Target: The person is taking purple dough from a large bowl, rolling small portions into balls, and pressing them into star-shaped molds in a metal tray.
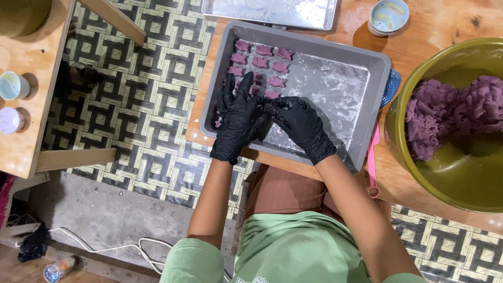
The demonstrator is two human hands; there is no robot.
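Both my hands wear black gloves and meet over the near left part of a grey floured tray [361, 78]. My left hand [237, 120] lies spread over the tray's near left corner, hiding some pieces. My right hand [299, 123] curls its fingers against the left one, pinching something I cannot make out. Rows of small purple dough shapes [261, 63] lie in the tray's far left part. A large olive bowl [445, 178] at the right holds a lump of purple dough [450, 112].
A metal baking sheet [272, 13] lies beyond the tray. A small blue-glazed cup [387, 15] stands at the far right. A pink tool handle [373, 162] sticks out beside the bowl. A second wooden table [31, 99] with cups stands left. Patterned mat and cables cover the floor.
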